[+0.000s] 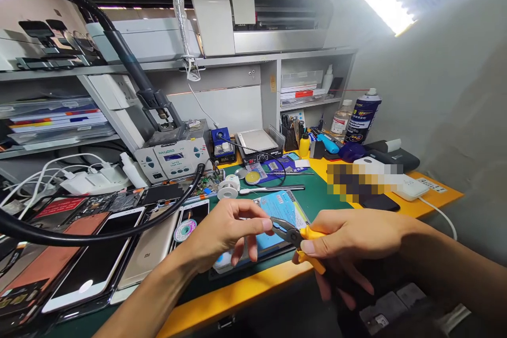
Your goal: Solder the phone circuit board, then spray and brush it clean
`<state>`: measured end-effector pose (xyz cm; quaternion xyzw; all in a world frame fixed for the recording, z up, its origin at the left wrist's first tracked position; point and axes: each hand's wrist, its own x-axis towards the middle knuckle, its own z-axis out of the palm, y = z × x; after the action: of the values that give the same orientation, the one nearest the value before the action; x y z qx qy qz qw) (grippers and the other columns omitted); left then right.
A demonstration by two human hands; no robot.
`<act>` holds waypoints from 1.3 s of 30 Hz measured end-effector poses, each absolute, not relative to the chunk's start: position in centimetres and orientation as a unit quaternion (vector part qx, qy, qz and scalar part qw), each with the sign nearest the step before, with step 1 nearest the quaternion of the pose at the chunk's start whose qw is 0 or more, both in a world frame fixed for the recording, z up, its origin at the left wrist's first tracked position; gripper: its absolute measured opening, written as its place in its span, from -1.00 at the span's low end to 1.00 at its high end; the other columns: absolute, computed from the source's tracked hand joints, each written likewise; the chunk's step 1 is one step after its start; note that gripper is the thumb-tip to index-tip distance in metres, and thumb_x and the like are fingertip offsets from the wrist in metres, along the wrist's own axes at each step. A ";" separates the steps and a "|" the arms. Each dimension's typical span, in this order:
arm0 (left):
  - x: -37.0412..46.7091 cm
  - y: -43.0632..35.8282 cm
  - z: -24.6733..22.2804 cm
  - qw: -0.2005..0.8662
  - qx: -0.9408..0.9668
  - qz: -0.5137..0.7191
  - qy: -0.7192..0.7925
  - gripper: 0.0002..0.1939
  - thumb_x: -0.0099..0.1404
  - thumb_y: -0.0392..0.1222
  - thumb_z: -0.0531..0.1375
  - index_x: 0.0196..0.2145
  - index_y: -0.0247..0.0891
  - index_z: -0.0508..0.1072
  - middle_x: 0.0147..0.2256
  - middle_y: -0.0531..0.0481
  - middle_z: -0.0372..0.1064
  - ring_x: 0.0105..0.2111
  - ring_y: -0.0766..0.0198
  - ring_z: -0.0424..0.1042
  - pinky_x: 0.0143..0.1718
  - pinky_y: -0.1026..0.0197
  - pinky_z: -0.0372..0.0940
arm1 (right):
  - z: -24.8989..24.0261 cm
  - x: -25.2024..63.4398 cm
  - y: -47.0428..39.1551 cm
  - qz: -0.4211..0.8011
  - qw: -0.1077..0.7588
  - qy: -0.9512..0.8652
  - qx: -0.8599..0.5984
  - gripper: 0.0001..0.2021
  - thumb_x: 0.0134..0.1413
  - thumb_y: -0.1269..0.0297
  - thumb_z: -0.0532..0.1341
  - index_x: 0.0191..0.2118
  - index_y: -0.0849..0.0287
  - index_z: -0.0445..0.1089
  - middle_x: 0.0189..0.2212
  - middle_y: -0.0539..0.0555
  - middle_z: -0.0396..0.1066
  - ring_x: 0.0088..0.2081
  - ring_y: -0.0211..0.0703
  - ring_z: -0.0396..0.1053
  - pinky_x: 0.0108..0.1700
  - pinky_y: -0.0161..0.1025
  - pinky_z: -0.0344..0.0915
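My right hand (pixel 348 240) grips small pliers (pixel 295 236) with yellow handles, jaws pointing left. My left hand (pixel 229 229) pinches its thumb and forefinger together right at the jaw tips; whatever sits between them is too small to see. Both hands hover above a phone (pixel 273 216) that lies on the green mat (pixel 317 195) with a light blue card on its back, near the yellow front edge of the bench.
Several phones and screens (pixel 95 259) lie at the left under a thick black hose (pixel 99 235). A rework station (pixel 174 156), solder spools (pixel 227 190), tweezers (pixel 273 188), a spray can (pixel 362 116) and a white box (pixel 410 187) stand behind.
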<state>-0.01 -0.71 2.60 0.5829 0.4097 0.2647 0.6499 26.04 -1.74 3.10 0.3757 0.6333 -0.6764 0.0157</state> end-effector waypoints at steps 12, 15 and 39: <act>1.1 -0.5 2.2 0.742 0.463 0.315 0.370 -0.69 0.15 -0.13 0.46 -0.23 -0.37 0.55 -0.26 -0.14 0.58 -0.67 0.44 0.42 -0.81 0.49 0.15 | 7.0 26.5 -1.5 -0.600 0.048 0.641 0.476 -0.51 0.20 -0.19 0.22 -0.41 0.22 0.38 -0.44 0.11 0.57 -0.63 -0.31 0.34 -0.61 -0.37 0.18; 1.2 -0.6 2.0 0.754 0.433 0.332 0.366 -0.71 0.14 -0.18 0.43 -0.23 -0.36 0.52 -0.28 -0.12 0.57 -0.68 0.46 0.39 -0.82 0.49 0.10 | 7.6 26.4 -1.4 -0.592 0.061 0.649 0.474 -0.48 0.19 -0.23 0.20 -0.43 0.21 0.38 -0.44 0.12 0.57 -0.64 -0.30 0.33 -0.59 -0.34 0.18; -0.7 -2.5 1.9 0.682 0.526 0.357 0.362 -0.65 0.11 0.00 0.45 -0.33 -0.36 0.60 -0.69 0.07 0.31 -0.77 0.49 0.13 -0.80 0.46 -0.03 | 8.4 24.3 -1.7 -0.670 0.095 0.642 0.360 -0.44 0.21 -0.22 0.20 -0.37 0.30 0.47 -0.34 0.17 0.56 -0.60 -0.28 0.43 -0.55 -0.36 0.35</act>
<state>-0.68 -2.54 1.87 0.5259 0.3620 0.3569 0.6819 24.29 -1.69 8.42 0.3600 0.6421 -0.6701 0.0953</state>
